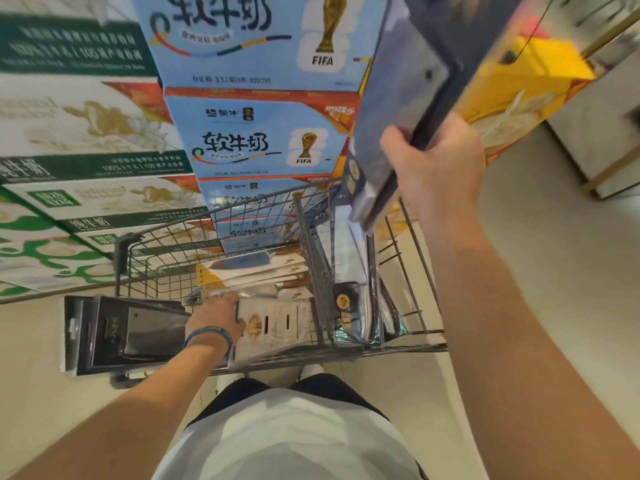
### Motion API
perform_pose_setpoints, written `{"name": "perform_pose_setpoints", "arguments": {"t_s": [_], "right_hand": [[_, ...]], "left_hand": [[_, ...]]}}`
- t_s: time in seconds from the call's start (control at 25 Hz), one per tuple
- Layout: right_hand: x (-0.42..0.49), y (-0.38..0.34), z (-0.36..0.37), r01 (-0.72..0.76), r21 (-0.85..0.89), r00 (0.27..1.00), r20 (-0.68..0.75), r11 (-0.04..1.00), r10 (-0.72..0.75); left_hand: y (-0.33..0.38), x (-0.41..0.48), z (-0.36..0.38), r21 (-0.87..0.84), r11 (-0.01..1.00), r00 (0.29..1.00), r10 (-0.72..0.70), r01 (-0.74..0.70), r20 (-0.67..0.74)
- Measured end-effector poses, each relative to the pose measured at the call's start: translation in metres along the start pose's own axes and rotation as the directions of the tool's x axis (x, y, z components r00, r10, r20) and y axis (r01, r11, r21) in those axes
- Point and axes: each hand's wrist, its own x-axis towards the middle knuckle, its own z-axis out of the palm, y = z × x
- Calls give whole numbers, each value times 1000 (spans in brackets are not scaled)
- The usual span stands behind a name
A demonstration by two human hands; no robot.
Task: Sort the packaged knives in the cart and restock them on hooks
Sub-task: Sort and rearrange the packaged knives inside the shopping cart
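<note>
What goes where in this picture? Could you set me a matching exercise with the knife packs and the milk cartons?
Things:
1. dark blue flat packaged knife
2. white flat packaged knife
3. black flat packaged knives
4. light blue cardboard milk cartons

Places:
A. stacked beyond the grey wire cart
B. raised in the right hand
C. sticking out at the cart's left side
D. in the cart, gripped by the left hand

Pairs: 1-B, 2-D, 3-C, 4-A.
</note>
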Motion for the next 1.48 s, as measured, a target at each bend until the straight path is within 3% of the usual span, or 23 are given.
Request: {"name": "perform_pose_setpoints", "arguments": {"t_s": [0.28, 0.44, 0.52, 0.64, 0.8, 0.88, 1.0, 1.16, 1.28, 1.36, 1.48], "right_hand": [[-50, -39, 13, 41, 429, 999, -41, 903, -26], [-118, -24, 53, -12, 453, 965, 238, 892, -108], [-161, -6, 76, -13, 327, 918, 379, 945, -118], [-211, 38, 106, 101, 69, 810, 573, 993, -122], [-243, 97, 132, 10, -190, 564, 812, 982, 152], [-257, 119, 145, 21, -220, 531, 829, 975, 176], [-267, 142, 165, 34, -309, 464, 847, 950, 259], [-259, 160, 185, -38, -428, 248, 871, 903, 424], [-253, 169, 189, -111, -428, 96, 894, 897, 438], [-250, 168, 187, -191, -381, 52, 917, 905, 397], [-246, 157, 177, -223, -289, 79, 947, 931, 313]], "left_hand": [[-3, -3, -5, -32, 999, 999, 12, -11, 42], [-10, -4, -7, -56, 998, 999, 6, -5, 31], [-12, -5, -7, -63, 998, 1000, -2, 3, 20], [-14, -6, -8, -81, 997, 1000, -17, 19, 21], [-14, -3, -6, -78, 993, 996, -86, 85, -4], [-12, -2, -6, -93, 987, 991, -132, 132, 12], [-10, 4, -5, -16, 996, 995, -91, 91, 38], [-14, 4, -7, -29, 999, 999, 20, -19, 40], [-14, 6, -15, -115, 993, 997, -11, 21, 83], [-10, 8, -19, -135, 989, 990, -42, 60, 134], [-6, 5, -13, -40, 996, 993, -81, 84, 83]]}}
